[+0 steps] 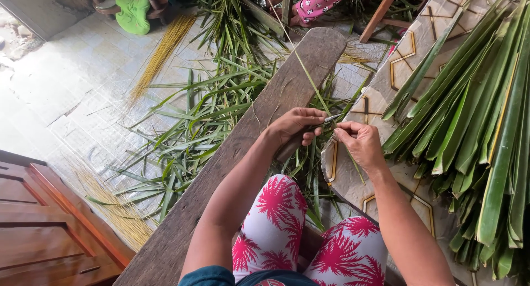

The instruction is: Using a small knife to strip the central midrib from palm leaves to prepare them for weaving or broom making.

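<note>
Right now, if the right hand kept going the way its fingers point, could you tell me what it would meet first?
The right hand points left toward the left hand; it would likely meet the small blade and that hand's fingers first, though depth is unclear.

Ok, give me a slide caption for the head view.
Left hand holds a small knife against a leaf midrib pinched by the right hand.

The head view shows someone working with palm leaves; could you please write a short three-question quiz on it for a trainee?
1. True or false: the left hand grips a knife with a wooden handle.
2. What do the right hand fingers pinch?
A. a thin leaf strip
B. a rope
C. a brush
3. On which side of the person does the stack of green leaves lie?

Key: 1 true; 2 A; 3 the right, on a patterned board.
</note>
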